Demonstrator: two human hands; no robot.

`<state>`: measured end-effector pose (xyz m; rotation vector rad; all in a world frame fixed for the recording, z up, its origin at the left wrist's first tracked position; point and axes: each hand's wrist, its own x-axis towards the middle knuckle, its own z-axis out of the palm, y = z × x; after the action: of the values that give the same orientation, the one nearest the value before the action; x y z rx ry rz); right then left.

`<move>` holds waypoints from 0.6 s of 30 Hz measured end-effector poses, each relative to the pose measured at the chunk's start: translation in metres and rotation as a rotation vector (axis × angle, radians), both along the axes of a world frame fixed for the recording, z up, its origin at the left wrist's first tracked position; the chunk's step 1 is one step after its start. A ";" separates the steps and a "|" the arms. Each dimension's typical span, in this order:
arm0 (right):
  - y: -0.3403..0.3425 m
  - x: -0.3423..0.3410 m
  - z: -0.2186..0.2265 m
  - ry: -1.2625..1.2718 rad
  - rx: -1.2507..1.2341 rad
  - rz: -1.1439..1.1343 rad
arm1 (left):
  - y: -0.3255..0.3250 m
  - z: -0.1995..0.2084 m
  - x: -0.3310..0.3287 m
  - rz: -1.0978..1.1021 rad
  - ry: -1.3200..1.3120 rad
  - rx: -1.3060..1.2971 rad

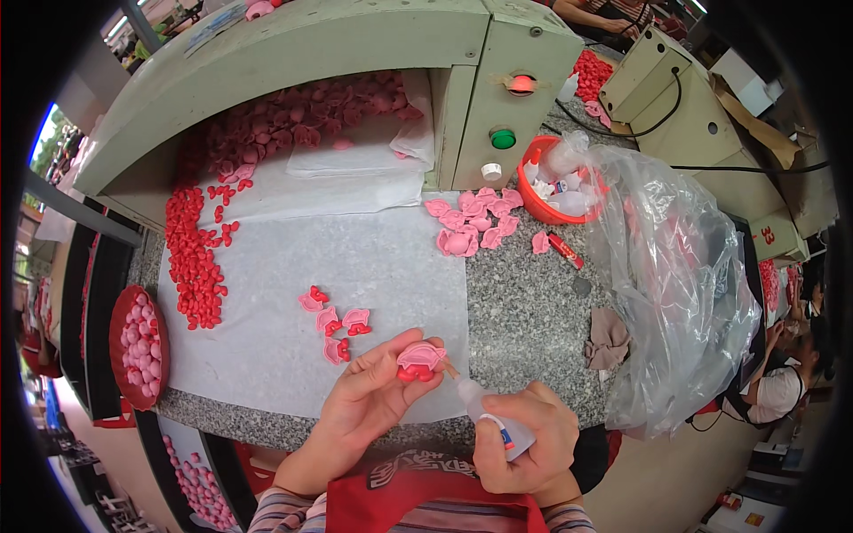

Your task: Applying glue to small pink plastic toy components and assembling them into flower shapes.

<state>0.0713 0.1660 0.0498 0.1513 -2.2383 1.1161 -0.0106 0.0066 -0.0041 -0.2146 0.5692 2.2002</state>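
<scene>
Between the thumb and fingers of my left hand [360, 404] sits a small moulded piece [418, 361], its pink hollow shell joined to a red lobed part. My right hand [529, 440] is wrapped round a translucent squeeze bottle [487, 410] with a blue-marked label. The bottle's thin nozzle points up and left at the piece's right side; whether it touches cannot be told. Just beyond my left hand, several similar pink-and-red pieces [330, 322] lie on white paper [258, 364].
Small red parts [194, 271] are heaped at left, beside a red tray [118, 360] of pink balls. Pink shells [475, 222] lie near an orange-red tub [544, 213] of bottles. A green-grey machine [498, 71] arches over the back. Clear plastic [680, 293] covers the right side.
</scene>
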 end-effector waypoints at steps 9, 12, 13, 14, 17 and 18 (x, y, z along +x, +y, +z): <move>0.001 -0.001 -0.003 0.021 -0.010 -0.009 | -0.002 0.000 -0.001 0.021 -0.048 0.023; 0.001 -0.002 -0.003 0.024 -0.016 -0.007 | -0.002 -0.001 -0.001 0.021 -0.068 0.031; 0.001 -0.002 -0.004 0.024 -0.016 -0.005 | -0.003 -0.001 -0.001 0.023 -0.077 0.031; 0.000 -0.001 -0.005 0.027 -0.023 -0.013 | -0.003 0.000 -0.001 0.025 -0.078 0.031; 0.001 0.000 -0.004 0.024 -0.028 -0.019 | -0.003 0.001 -0.001 0.031 -0.085 0.033; 0.001 0.000 -0.004 0.019 -0.026 -0.018 | -0.003 0.002 -0.001 0.035 -0.087 0.025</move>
<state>0.0711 0.1668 0.0462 0.1303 -2.2032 1.1294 -0.0120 0.0040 -0.0021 -0.3073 0.4935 2.2187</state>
